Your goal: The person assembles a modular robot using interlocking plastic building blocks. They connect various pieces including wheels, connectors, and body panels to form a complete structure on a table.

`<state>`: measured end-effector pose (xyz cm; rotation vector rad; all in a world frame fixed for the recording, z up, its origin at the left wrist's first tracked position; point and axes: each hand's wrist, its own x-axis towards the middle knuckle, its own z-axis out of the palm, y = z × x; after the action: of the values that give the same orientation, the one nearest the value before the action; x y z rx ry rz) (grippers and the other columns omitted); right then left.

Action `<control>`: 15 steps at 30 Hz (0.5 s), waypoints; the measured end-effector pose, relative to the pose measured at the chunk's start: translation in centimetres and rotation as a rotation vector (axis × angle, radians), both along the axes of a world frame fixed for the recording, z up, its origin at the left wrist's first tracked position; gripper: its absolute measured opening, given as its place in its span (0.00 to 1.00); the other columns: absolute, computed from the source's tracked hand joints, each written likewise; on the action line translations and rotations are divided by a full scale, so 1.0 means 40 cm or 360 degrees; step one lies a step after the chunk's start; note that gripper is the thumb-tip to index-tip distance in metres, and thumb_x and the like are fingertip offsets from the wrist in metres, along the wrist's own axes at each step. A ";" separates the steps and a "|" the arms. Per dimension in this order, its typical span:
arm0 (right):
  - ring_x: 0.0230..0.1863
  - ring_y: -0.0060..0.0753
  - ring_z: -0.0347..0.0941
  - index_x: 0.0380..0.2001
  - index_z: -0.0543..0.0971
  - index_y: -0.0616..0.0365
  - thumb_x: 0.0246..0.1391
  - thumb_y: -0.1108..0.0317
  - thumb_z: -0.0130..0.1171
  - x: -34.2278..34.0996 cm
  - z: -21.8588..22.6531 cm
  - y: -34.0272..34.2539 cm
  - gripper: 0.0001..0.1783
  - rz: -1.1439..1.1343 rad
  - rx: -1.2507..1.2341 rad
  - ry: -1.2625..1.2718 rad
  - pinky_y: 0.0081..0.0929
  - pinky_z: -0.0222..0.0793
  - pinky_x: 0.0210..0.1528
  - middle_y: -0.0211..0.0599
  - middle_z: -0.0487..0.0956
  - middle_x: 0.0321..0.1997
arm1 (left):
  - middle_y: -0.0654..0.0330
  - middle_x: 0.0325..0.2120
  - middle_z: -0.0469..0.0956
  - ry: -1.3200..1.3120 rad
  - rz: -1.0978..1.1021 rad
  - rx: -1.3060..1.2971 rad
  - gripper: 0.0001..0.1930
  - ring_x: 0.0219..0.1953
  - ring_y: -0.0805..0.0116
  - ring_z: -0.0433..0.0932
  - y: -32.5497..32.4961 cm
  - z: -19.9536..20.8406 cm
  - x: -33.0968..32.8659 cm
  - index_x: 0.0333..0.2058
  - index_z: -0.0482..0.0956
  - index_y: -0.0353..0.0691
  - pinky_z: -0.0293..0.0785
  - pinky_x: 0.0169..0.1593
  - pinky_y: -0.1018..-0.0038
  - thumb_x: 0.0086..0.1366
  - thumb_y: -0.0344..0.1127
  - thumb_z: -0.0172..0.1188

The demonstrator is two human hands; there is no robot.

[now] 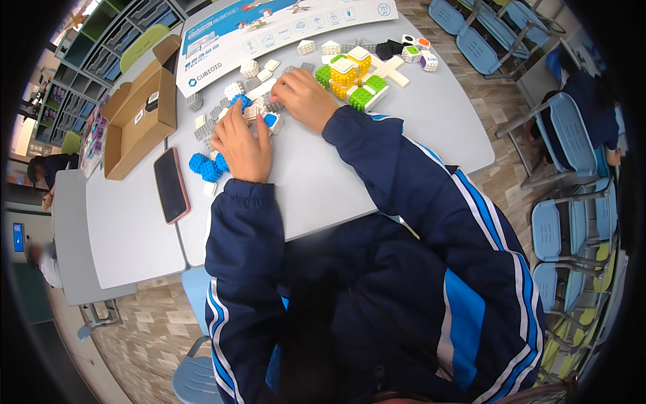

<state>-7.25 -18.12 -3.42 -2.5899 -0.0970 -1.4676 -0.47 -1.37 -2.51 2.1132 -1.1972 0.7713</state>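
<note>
One yellow-and-green plastic block cluster (pixel 344 76), stacked; grey studded plastic blocks (pixel 202 132), left loose; your left hand (pixel 244 146) half-spread, right hand (pixel 307 98) curled, any pinch unclear.

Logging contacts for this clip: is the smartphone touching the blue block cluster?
Apart: the head view shows a strip of tabletop between the smartphone and the blue block cluster.

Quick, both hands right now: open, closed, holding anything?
Left hand: fingers bent by a blue block; grip can't be told.
Right hand: fingers curled near a white block; grip can't be told.
</note>
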 end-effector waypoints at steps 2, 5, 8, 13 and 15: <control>0.41 0.40 0.71 0.32 0.78 0.57 0.52 0.67 0.64 0.004 0.001 0.001 0.08 0.0006 0.0036 -0.0003 0.36 0.67 0.47 0.35 0.75 0.35 | 0.54 0.54 0.73 -0.0083 -0.0081 -0.0035 0.25 0.55 0.55 0.68 -0.003 0.000 0.001 0.56 0.71 0.36 0.55 0.57 0.59 0.63 0.39 0.60; 0.45 0.44 0.71 0.37 0.79 0.60 0.52 0.70 0.63 -0.001 0.012 0.015 0.08 0.0024 0.0108 -0.0021 0.38 0.67 0.50 0.40 0.76 0.40 | 0.52 0.57 0.71 -0.0165 -0.0170 0.0130 0.26 0.59 0.53 0.67 -0.009 0.007 -0.024 0.58 0.69 0.35 0.55 0.60 0.57 0.64 0.39 0.59; 0.51 0.48 0.71 0.42 0.79 0.60 0.54 0.69 0.61 0.005 0.010 0.022 0.12 -0.0031 0.0084 -0.0041 0.40 0.66 0.55 0.45 0.76 0.46 | 0.48 0.59 0.69 -0.0093 -0.0369 0.0064 0.26 0.62 0.51 0.65 -0.032 0.000 -0.013 0.58 0.69 0.33 0.54 0.63 0.56 0.63 0.38 0.59; 0.53 0.51 0.70 0.40 0.79 0.61 0.53 0.66 0.58 0.038 -0.002 0.013 0.13 -0.0224 -0.0040 -0.0002 0.43 0.62 0.61 0.50 0.75 0.45 | 0.42 0.58 0.69 0.0011 -0.0504 0.0134 0.26 0.62 0.46 0.66 -0.071 -0.012 0.060 0.57 0.68 0.30 0.59 0.64 0.56 0.63 0.35 0.59; 0.54 0.50 0.70 0.38 0.78 0.62 0.52 0.67 0.58 0.061 -0.009 0.005 0.12 -0.0274 -0.0056 0.0020 0.43 0.62 0.61 0.50 0.75 0.45 | 0.41 0.57 0.70 0.0036 -0.0585 0.0127 0.25 0.60 0.43 0.68 -0.085 -0.007 0.086 0.57 0.68 0.29 0.63 0.62 0.57 0.63 0.32 0.59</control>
<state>-4.81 -17.94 -3.77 -2.6940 0.1059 -1.5169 2.96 -4.78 -2.81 1.8768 -1.5671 0.5388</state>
